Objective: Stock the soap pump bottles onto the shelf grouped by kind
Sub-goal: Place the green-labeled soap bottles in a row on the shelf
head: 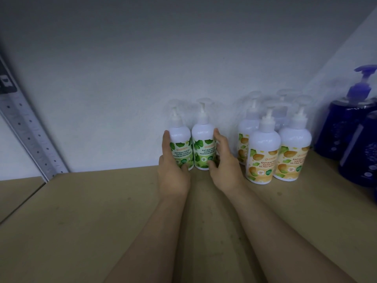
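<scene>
We find two green-label bottles (192, 148) upright, side by side at the back of the shelf (102, 211). The left hand (172, 170) curls its fingers round the left bottle, the right hand (223, 166) round the right. Labels read "guardian ANTIBACTERIAL HAND WASH MAXIMUM PROTECTION". Just right of the right fingers stand yellow-label bottles (275, 152), reading "ULTRA"; beyond them, blue bottles (346, 131). Contents cannot be seen.

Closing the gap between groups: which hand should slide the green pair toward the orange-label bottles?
Left, probably. The left hand holds the green pair's outer side, away from the orange-label bottles; the right hand sits in the gap.
</scene>
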